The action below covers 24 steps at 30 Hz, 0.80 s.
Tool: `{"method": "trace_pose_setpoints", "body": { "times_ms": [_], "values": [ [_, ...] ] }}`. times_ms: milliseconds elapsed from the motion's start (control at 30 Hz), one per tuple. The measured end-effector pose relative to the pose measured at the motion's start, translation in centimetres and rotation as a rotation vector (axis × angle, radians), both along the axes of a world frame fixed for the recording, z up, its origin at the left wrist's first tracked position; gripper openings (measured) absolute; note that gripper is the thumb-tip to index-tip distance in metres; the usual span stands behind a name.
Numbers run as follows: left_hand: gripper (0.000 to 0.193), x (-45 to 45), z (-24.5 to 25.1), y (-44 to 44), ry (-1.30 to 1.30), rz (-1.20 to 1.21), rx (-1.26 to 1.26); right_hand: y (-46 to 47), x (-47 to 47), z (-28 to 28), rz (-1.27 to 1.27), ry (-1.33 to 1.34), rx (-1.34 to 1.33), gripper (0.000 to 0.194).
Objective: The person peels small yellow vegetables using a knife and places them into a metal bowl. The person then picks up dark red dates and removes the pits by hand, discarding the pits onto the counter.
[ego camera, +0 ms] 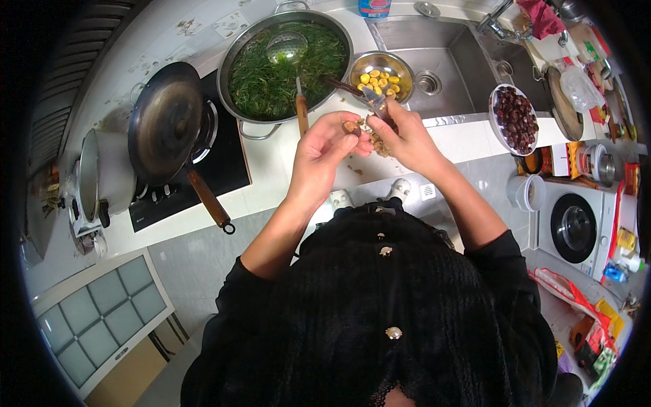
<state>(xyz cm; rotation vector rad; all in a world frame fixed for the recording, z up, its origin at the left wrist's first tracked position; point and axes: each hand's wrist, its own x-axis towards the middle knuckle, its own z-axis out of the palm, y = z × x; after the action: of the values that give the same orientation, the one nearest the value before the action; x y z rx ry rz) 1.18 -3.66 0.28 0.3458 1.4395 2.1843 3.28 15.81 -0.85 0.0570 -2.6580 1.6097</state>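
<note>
My left hand (318,152) holds a brown chestnut (351,127) between thumb and fingers, with a pale patch showing on its shell. In my right hand (409,135) is a small knife (375,99); its broad blade points up and away, and its handle is mostly hidden by the fingers. Shell scraps (380,146) lie on the counter below the hands. Just beyond them, a steel bowl (374,61) contains several yellow peeled chestnuts (379,79). To the right, a white plate (494,124) is heaped with dark unpeeled chestnuts (516,119).
A wide steel pot (222,84) of leafy greens in liquid has a skimmer (288,48) resting in it. Dark chopsticks (343,86) lie between pot and bowl. A wok (165,124) leans over the black cooktop (224,178). Behind the counter edge is a sink (457,66).
</note>
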Motion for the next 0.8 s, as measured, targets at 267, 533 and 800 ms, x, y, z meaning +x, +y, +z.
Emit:
{"method": "trace_pose_setpoints", "body": {
  "times_ms": [267, 533, 800],
  "values": [
    [0.029, -0.1, -1.0, -0.7, 0.057, 0.023, -0.100, -0.1, -0.5, -1.7, -0.025, -0.011, 0.064, 0.033],
    [0.029, 0.0, -1.1, -0.7, 0.077, 0.014, -0.105, -0.1, 0.7, 1.6, 0.206, -0.058, -0.109, 0.029],
    [0.017, 0.3, -0.7, -0.6, 0.098, -0.023, -0.061, -0.5, 0.6, 2.4, 0.252, -0.022, -0.054, 0.032]
  ]
}}
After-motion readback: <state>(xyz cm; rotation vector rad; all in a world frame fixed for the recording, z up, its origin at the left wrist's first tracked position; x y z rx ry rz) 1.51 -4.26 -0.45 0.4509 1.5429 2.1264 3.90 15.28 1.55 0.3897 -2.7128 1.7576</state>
